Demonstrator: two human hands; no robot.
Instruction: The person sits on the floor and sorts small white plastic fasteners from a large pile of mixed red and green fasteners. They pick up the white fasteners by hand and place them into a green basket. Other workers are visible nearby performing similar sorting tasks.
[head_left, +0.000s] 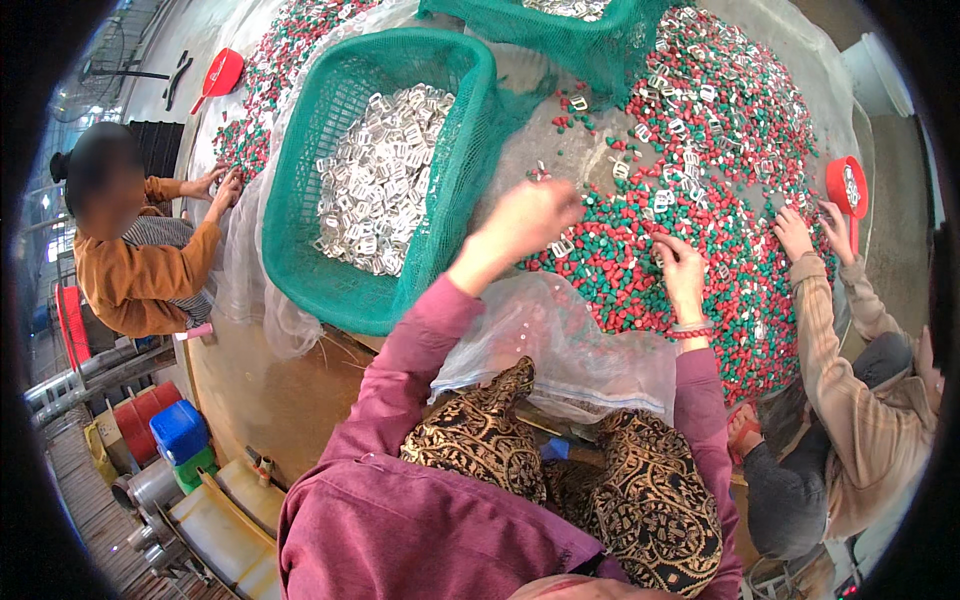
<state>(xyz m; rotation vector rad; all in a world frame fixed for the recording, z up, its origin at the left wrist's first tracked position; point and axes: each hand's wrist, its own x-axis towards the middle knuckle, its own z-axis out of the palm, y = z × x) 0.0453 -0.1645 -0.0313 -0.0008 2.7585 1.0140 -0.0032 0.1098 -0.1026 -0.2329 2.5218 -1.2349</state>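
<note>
A wide heap of small red and green cone-shaped pieces lies before me, with silver metal buckles scattered through it. My left hand is above the heap's left edge, its fingers smeared by motion. At the near side of the heap, my right hand has thumb and fingertips drawn together just over the pieces; what is between them is too small to make out. To the left of my left forearm stands a green basket draped with green netting. Inside it is a mound of silver buckles.
Clear plastic sheeting hangs over the near edge by my knees. One co-worker sits left; another reaches into the heap from the right. Red scoops lie at far left and right. Behind is another netted basket.
</note>
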